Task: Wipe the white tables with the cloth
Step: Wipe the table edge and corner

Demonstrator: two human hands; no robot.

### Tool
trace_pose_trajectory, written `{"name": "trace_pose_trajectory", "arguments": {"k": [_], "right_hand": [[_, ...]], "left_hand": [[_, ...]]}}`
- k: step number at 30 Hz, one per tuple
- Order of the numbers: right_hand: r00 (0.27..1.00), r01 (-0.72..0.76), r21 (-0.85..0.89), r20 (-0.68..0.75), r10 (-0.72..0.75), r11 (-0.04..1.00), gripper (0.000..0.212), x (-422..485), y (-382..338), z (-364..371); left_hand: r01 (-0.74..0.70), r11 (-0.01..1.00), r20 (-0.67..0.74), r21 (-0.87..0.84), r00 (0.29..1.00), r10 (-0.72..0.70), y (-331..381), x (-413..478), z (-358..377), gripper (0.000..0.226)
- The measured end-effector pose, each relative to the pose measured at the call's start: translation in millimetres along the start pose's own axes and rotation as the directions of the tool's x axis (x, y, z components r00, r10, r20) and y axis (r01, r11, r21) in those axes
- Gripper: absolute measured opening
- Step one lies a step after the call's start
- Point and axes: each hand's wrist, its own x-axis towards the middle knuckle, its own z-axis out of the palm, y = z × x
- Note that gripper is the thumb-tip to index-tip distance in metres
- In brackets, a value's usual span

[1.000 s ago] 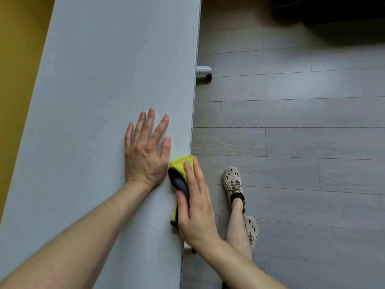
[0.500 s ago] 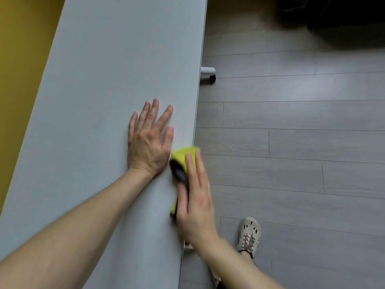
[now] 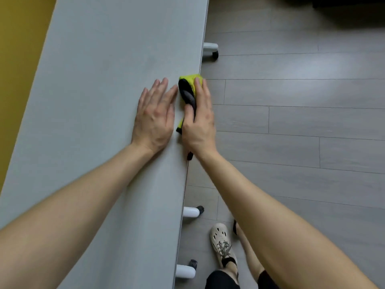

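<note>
The long white table (image 3: 100,84) runs away from me on the left. A yellow-green and dark grey cloth (image 3: 188,91) is folded over the table's right edge. My right hand (image 3: 199,122) holds it there, with the thumb on top of the cloth and the fingers stretched along the edge side. My left hand (image 3: 155,115) lies flat on the tabletop just left of the cloth, fingers straight and close together, fingertips almost touching the cloth.
A yellow wall (image 3: 18,49) borders the table on the left. Grey plank floor (image 3: 291,122) lies to the right. White table feet with castors (image 3: 210,50) (image 3: 191,211) (image 3: 186,271) stick out below the edge. My shoe (image 3: 223,245) stands near them.
Both hands have slid forward along the table's right edge, the cloth moving with the right hand. My feet have stepped forward too.
</note>
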Motion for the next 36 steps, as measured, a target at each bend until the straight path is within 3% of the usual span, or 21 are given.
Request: {"name": "trace_pose_trajectory", "arguments": {"k": [4,6,12,17,21,25,33,36], "right_hand": [[0.997,-0.020,0.008,0.075,0.020,1.000,0.068,-197.4,-6.6,-12.3],[0.990,-0.012,-0.008,0.140,0.013,1.000,0.070,-247.4,-3.3,-24.2],[0.999,-0.038,-0.015,0.024,0.038,0.999,0.066,-119.2,-2.6,-2.6],[1.000,-0.012,-0.044,0.014,0.013,0.999,0.069,-53.9,3.7,-4.4],[1.000,0.010,-0.029,0.007,-0.009,1.000,0.065,-188.3,3.4,-6.9],[0.991,0.000,-0.056,0.132,0.008,0.998,0.068,-331.7,-2.8,-27.0],[0.996,-0.078,-0.040,-0.051,0.076,0.996,0.070,-129.2,-6.6,0.2],[0.998,-0.039,-0.061,-0.045,0.036,0.997,0.069,-134.0,-2.3,-1.1]], "left_hand": [[-0.032,0.998,0.074,-0.049,0.997,0.036,11.3,-100.3,-22.0,0.052],[-0.022,0.999,0.099,-0.047,0.995,0.026,16.3,-145.3,-34.0,0.053],[0.016,1.000,0.128,-0.010,0.992,-0.015,36.1,-249.0,-57.1,0.057],[0.047,0.999,0.084,0.007,0.995,-0.047,42.7,-262.3,-51.4,0.058],[0.037,0.999,0.049,0.011,0.998,-0.037,40.2,-263.1,-47.7,0.057],[0.032,0.999,0.045,0.013,0.998,-0.033,38.8,-263.3,-45.4,0.056],[0.054,0.998,0.028,0.015,0.998,-0.054,39.0,-262.2,-43.5,0.057],[0.053,0.998,0.026,0.018,0.998,-0.053,38.0,-262.4,-42.6,0.057]]}}
